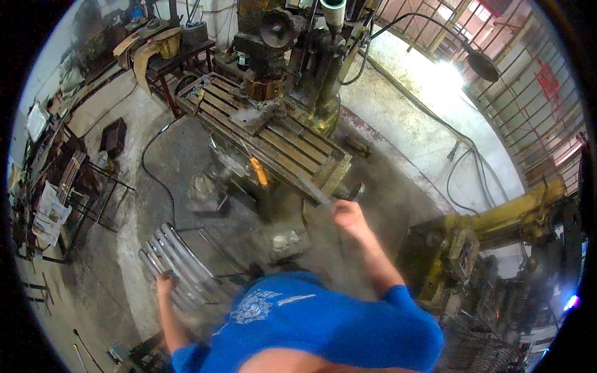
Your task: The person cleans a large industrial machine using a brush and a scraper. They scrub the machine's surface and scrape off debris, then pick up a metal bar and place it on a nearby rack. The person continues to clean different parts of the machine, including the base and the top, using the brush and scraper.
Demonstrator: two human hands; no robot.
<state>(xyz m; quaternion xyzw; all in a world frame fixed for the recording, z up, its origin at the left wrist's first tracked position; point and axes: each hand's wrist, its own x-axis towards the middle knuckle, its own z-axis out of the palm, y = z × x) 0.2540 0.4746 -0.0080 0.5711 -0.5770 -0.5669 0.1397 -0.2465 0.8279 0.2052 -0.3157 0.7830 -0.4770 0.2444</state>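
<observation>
Nearest is the person's blue short-sleeved shirt [336, 317]. The left hand [165, 283] touches a row of long grey metal bars [186, 257] lying side by side at lower left; whether its fingers grip one, I cannot tell. Farther forward, the right hand [349, 217] is curled closed about the near end of a blurred flat grey strip [316, 191], which points toward the front edge of a slotted metal machine table [311, 148]. An orange handle [258, 172] hangs at that edge. Beyond, a dark round handwheel [277, 28] stands above the table.
</observation>
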